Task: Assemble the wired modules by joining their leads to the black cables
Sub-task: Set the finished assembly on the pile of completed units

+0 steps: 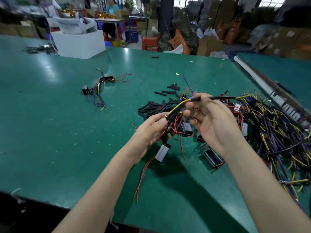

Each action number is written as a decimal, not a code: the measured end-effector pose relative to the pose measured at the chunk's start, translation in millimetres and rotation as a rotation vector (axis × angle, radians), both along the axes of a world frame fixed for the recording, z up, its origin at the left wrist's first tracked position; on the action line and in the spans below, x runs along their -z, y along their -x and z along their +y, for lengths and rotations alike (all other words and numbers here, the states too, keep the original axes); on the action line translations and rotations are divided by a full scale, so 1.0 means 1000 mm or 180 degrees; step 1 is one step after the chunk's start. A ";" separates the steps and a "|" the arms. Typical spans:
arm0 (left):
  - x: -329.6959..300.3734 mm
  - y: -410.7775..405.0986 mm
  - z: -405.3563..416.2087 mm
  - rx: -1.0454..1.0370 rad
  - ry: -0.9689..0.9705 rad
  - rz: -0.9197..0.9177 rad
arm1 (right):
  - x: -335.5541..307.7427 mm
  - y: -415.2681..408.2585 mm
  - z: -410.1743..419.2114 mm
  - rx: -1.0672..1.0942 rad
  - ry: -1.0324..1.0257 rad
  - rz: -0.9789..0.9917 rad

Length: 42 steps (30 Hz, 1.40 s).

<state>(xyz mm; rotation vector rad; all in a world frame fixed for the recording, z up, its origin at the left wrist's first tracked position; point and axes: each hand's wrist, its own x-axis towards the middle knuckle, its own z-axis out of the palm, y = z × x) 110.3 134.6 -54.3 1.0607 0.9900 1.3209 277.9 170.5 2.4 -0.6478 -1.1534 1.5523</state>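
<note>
Above the green worktop (67, 115), the right hand (212, 121) is pinching a black cable (218, 97) near its sleeved end, while the left hand (151, 130) is gripping a bundle of leads from which a grey module (162, 153) is dangling. A yellow wire (178, 105) is arching between the two hands. The dangling module's weight is likely tugging on the leads, so the joint could slip apart, and the loose red leads (143, 175) could be snagging on the cable heap (276, 132) just beside them.
</note>
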 end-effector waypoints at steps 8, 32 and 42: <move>-0.014 0.007 0.005 -0.0492 -0.0462 0.0510 | -0.006 0.038 0.016 0.0051 0.0366 -0.0024; -0.002 0.011 0.031 0.0022 0.0275 -0.2523 | 0.060 0.045 0.007 -0.0231 -0.0120 -0.1727; 0.002 0.015 0.035 -0.0015 0.0176 -0.2294 | 0.051 0.046 0.011 -0.0083 0.0528 -0.0289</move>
